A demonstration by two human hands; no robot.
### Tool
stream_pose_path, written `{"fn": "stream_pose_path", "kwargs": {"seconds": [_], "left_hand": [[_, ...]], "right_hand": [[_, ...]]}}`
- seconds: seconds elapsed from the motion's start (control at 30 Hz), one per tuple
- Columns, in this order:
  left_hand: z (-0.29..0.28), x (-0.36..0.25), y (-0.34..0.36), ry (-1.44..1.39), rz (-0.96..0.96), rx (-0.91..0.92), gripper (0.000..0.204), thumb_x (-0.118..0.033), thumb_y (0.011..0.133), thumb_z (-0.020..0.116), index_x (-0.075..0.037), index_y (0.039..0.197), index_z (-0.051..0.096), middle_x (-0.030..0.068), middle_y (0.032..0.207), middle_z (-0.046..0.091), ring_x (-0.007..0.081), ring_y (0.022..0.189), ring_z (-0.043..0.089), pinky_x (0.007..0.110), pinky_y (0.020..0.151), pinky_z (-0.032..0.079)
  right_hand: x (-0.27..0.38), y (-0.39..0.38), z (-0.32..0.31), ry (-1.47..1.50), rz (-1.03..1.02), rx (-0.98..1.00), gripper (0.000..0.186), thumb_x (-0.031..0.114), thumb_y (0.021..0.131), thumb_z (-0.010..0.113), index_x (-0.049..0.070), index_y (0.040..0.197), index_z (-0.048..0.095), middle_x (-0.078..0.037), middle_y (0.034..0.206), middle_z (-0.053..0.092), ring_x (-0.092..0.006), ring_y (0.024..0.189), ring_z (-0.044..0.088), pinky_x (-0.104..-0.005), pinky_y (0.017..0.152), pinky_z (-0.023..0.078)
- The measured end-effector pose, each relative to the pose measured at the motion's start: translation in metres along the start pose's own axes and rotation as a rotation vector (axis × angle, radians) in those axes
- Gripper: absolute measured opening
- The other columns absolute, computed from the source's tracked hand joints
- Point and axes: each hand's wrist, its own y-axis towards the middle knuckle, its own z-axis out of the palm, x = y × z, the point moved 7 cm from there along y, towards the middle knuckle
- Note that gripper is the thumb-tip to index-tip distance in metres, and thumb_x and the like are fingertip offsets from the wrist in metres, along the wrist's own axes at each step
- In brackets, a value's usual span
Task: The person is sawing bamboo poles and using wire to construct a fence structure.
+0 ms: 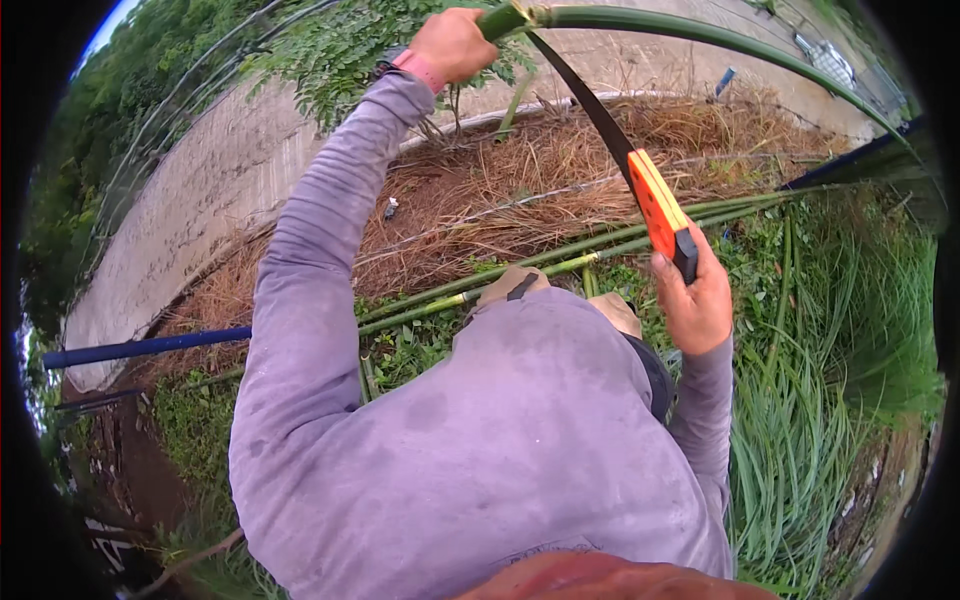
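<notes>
My left hand [454, 45] is raised at the top of the head view, its fingers wrapped round a green bamboo pole [640, 20]. The pole runs off to the right and appears bent by the lens. In my right hand [697, 300] is a pruning saw [655, 200] with an orange and black handle and a dark curved blade. The blade slants up to the left, and its tip end lies at the underside of the bamboo, just right of my left hand. A pale ring marks the pole there.
Several bamboo rails [450, 297] cross in front of my body, and a blue pipe [150, 347] continues the line at left. Beyond lie dry grass [690, 130], a strand of wire and a concrete road [240, 150]. Tall green grass [800, 480] grows at right; a leafy shrub [350, 60] stands behind my left arm.
</notes>
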Motion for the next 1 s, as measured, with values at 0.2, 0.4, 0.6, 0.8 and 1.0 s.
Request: {"fn": "stream_pose_path", "kwargs": {"seconds": [0.2, 0.4, 0.6, 0.8, 1.0], "left_hand": [[0.022, -0.124, -0.061, -0.042, 0.538, -0.085, 0.013, -0.016, 0.058, 0.059, -0.010, 0.069, 0.062, 0.0141, 0.064, 0.060, 0.0297, 0.062, 0.061, 0.041, 0.055, 0.048], [0.101, -0.172, -0.109, 0.274, 0.538, 0.156, 0.013, -0.016, 0.061, 0.058, -0.006, 0.054, 0.062, 0.0072, 0.049, 0.056, 0.0228, 0.047, 0.058, 0.038, 0.039, 0.044], [0.128, -0.161, -0.134, -0.002, 0.162, 0.292, 0.018, -0.018, 0.065, 0.060, -0.006, 0.076, 0.067, 0.0101, 0.075, 0.065, 0.0256, 0.073, 0.064, 0.038, 0.058, 0.051], [0.248, -0.152, -0.158, -0.076, 0.120, -0.034, 0.021, -0.022, 0.049, 0.063, -0.005, 0.044, 0.052, 0.0064, 0.040, 0.045, 0.0200, 0.037, 0.044, 0.035, 0.035, 0.032], [0.285, -0.107, -0.219, 0.268, 0.037, 0.649, 0.025, -0.020, 0.073, 0.057, -0.001, 0.086, 0.067, 0.0118, 0.090, 0.064, 0.0256, 0.086, 0.061, 0.041, 0.063, 0.053]], "right_hand": [[-0.063, -0.011, -0.102, 0.108, 0.078, 0.070, 0.058, 0.025, 0.072, 0.068, 0.011, 0.123, 0.046, -0.019, 0.102, 0.057, -0.0347, 0.086, 0.057, -0.0430, 0.071, 0.046], [-0.057, 0.031, -0.094, 0.410, 0.166, 0.263, 0.023, 0.007, 0.082, 0.055, -0.001, 0.101, 0.045, -0.001, 0.052, 0.044, -0.0062, 0.036, 0.035, -0.0197, 0.033, 0.026], [-0.061, 0.070, -0.078, 0.434, 0.055, 0.394, 0.030, 0.008, 0.083, 0.056, -0.002, 0.108, 0.043, 0.000, 0.055, 0.042, -0.0059, 0.040, 0.035, -0.0212, 0.035, 0.028], [-0.112, 0.108, -0.076, 0.151, -0.056, 0.256, 0.026, 0.011, 0.079, 0.058, -0.003, 0.100, 0.051, -0.005, 0.074, 0.051, -0.0131, 0.057, 0.045, -0.0248, 0.044, 0.037], [-0.123, 0.127, -0.085, 0.029, -0.010, 0.199, 0.030, 0.012, 0.081, 0.055, -0.002, 0.107, 0.049, -0.002, 0.066, 0.048, -0.0090, 0.049, 0.040, -0.0239, 0.041, 0.032]]}}
